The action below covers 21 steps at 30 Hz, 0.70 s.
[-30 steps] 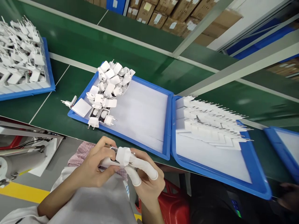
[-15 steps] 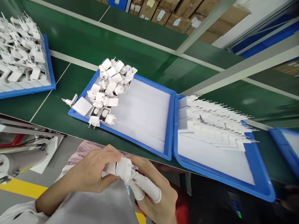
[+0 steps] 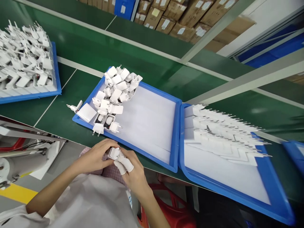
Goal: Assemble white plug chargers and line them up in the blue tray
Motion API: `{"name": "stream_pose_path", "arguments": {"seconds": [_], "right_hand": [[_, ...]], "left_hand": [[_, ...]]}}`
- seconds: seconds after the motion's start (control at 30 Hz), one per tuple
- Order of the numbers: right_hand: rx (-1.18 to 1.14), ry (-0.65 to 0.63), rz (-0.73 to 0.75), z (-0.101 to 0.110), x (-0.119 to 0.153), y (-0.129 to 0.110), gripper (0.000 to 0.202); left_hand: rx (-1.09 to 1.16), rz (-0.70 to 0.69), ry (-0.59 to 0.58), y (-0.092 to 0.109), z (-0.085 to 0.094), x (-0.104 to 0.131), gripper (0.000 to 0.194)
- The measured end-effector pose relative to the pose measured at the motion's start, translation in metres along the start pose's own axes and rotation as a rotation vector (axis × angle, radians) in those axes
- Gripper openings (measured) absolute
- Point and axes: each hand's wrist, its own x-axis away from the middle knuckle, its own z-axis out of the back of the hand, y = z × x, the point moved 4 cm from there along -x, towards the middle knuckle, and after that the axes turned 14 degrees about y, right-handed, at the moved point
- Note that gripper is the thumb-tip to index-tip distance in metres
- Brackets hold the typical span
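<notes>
Adapter [image 3: 115,153], white, sits between both hands by the near edge of the green worktop [image 3: 67,93]. The left hand [image 3: 97,156] has its grip clamped on one side of it; the right hand [image 3: 134,172] grips it from the other (two of its fingers wear white finger covers [image 3: 127,164]). Beyond them, a middle tray [image 3: 152,157] with a blue rim carries a loose heap of plugs [image 3: 116,95] at its left. Touching it, a right-hand tray [image 3: 237,198] holds orderly rows of plugs [image 3: 218,136], prongs pointing right.
</notes>
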Motion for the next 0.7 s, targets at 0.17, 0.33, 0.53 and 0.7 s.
{"name": "stream_pose_path", "arguments": {"seconds": [0.17, 0.33, 0.53, 0.7], "right_hand": [[0.024, 0.027, 0.093, -0.012, 0.004, 0.002, 0.034], [0.05, 0.058, -0.082, -0.009, 0.009, 0.006, 0.034], [-0.537, 0.02, -0.905, -0.016, 0.024, 0.02, 0.024], [-0.806, 0.019, -1.319, -0.025, 0.025, 0.021, 0.04]], "left_hand": [[0.177, 0.171, -0.027, -0.005, 0.016, 0.006, 0.031], [0.422, 0.49, -0.019, -0.017, 0.0, 0.011, 0.035], [0.464, 0.636, -0.015, -0.015, -0.004, 0.014, 0.036], [0.523, 0.645, -0.07, -0.013, 0.001, 0.014, 0.032]]}}
